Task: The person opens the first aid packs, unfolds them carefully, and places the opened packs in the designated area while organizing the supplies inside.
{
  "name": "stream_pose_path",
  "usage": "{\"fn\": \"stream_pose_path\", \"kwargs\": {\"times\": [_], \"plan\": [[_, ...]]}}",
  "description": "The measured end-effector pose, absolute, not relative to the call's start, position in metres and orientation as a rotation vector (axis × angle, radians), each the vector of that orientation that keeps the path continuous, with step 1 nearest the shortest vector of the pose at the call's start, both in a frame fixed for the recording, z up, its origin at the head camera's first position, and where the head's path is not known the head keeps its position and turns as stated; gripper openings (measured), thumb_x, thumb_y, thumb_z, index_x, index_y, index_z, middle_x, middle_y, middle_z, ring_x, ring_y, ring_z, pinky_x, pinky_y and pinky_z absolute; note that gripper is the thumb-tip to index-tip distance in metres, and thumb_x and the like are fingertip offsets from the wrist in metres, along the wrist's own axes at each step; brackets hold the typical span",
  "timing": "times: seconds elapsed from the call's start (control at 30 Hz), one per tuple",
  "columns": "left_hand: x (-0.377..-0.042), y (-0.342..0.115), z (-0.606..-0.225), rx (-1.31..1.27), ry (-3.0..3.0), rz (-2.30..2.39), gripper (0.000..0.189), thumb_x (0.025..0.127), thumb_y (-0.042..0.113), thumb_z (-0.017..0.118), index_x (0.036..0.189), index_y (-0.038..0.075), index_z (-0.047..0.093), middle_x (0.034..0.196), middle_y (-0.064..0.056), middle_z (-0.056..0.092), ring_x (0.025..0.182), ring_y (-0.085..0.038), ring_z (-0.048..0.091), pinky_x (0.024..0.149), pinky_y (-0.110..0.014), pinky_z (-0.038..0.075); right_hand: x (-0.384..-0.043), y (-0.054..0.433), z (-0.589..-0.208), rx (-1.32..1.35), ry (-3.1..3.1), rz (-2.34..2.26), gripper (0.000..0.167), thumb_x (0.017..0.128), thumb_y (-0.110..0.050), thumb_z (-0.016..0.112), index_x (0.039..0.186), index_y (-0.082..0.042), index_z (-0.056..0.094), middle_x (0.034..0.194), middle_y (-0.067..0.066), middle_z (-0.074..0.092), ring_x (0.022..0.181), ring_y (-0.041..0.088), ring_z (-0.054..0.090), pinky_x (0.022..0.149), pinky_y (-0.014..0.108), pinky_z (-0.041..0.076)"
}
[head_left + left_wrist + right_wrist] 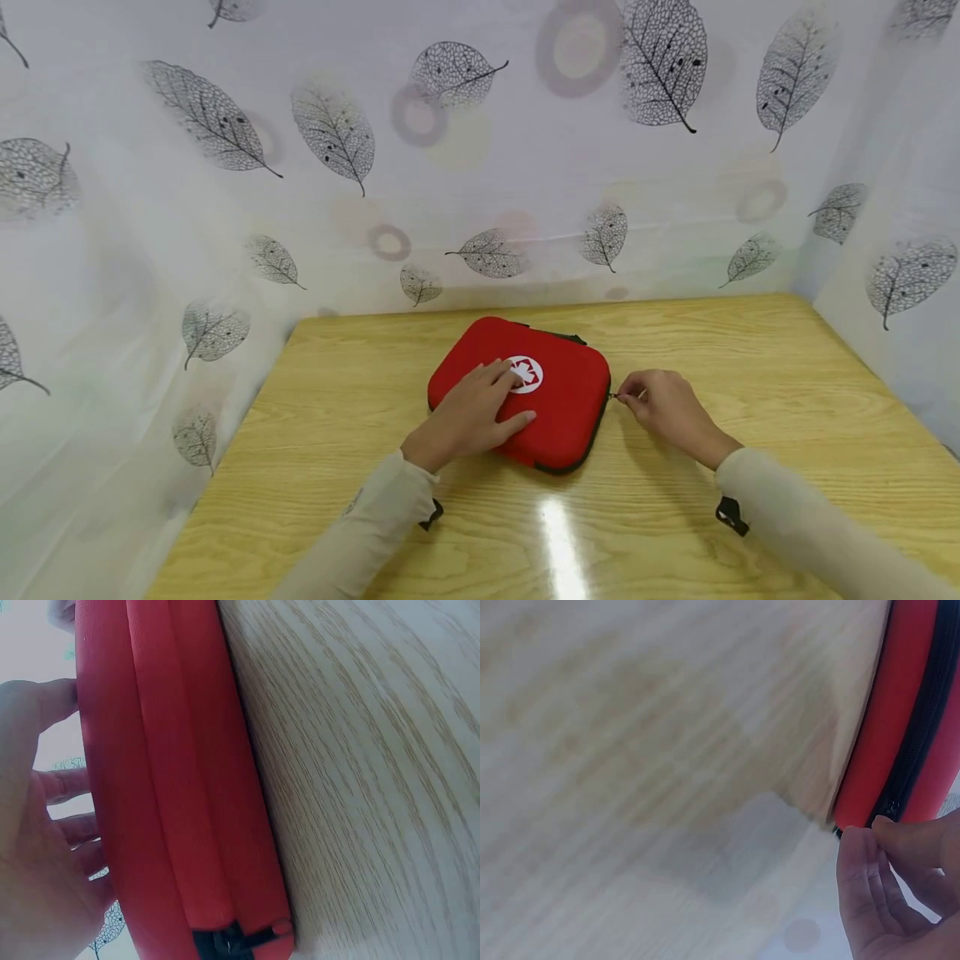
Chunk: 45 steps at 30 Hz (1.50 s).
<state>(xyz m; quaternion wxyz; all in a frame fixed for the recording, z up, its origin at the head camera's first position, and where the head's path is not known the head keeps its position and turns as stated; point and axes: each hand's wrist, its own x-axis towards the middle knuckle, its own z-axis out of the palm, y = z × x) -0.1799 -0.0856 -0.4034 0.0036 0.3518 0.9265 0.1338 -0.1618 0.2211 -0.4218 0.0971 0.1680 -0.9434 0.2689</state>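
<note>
A red zippered case [558, 408] with a white round emblem [525, 374] lies flat and slightly turned on the table. Across its top rests my left hand [476, 412], fingers spread and touching the emblem's edge. In the left wrist view the case's red side [172, 765] faces the camera, the hand lying along its top. My right hand [667, 408] is at the case's right side, pinching the zipper pull [615, 396] between thumb and forefinger. The right wrist view shows the black zipper [922, 712] running along the side to those fingertips [881, 825].
The case sits on a light wood-grain table [337, 400]. White cloth with a leaf print [487, 192] hangs behind the table and along both sides. A black strap [731, 515] shows at the right sleeve.
</note>
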Motion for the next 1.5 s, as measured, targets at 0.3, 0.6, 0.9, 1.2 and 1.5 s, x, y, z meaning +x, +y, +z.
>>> {"fn": "stream_pose_path", "kwargs": {"times": [0.3,0.6,0.9,1.2,1.5], "plan": [[-0.180,-0.085,-0.406,1.011,2.931,0.381,0.068,0.098,0.053,0.059,0.150,0.010,0.049,0.151,-0.011,0.045,0.138,-0.027,0.042,0.116,-0.043,0.036,-0.190,0.228,-0.421,0.467,-2.835,0.869,0.005,0.089,0.000,0.074,0.084,0.000,0.076,0.078,0.006,0.073,0.070,0.020,0.067,0.063,0.039,0.055],[-0.185,-0.082,-0.411,1.021,2.907,0.452,0.071,0.096,0.057,0.058,0.150,0.011,0.049,0.160,-0.008,0.037,0.148,-0.027,0.031,0.120,-0.043,0.029,-0.213,0.232,-0.422,0.454,-2.857,0.891,0.005,0.090,0.000,0.072,0.088,0.001,0.077,0.080,0.008,0.073,0.072,0.022,0.067,0.067,0.041,0.055],[-0.186,-0.077,-0.414,0.987,2.849,0.510,0.079,0.097,0.060,0.055,0.153,0.006,0.042,0.163,-0.008,0.032,0.152,-0.024,0.025,0.124,-0.037,0.015,-0.223,0.233,-0.422,0.474,-2.849,0.939,0.007,0.090,0.001,0.071,0.092,0.003,0.077,0.084,0.011,0.074,0.075,0.026,0.069,0.070,0.045,0.058],[-0.186,-0.076,-0.411,0.939,2.845,0.454,0.082,0.097,0.063,0.051,0.160,0.013,0.033,0.166,-0.005,0.025,0.153,-0.022,0.021,0.124,-0.036,0.016,-0.220,0.232,-0.424,0.512,-2.823,0.901,0.007,0.088,0.006,0.071,0.091,0.005,0.077,0.087,0.015,0.075,0.077,0.027,0.069,0.070,0.044,0.058],[-0.187,-0.078,-0.412,0.910,2.827,0.448,0.083,0.098,0.065,0.049,0.161,0.014,0.030,0.168,-0.005,0.021,0.154,-0.022,0.019,0.124,-0.036,0.015,-0.211,0.231,-0.425,0.611,-2.809,0.816,0.005,0.085,0.005,0.073,0.085,0.004,0.078,0.082,0.011,0.075,0.072,0.022,0.068,0.065,0.039,0.058]]}}
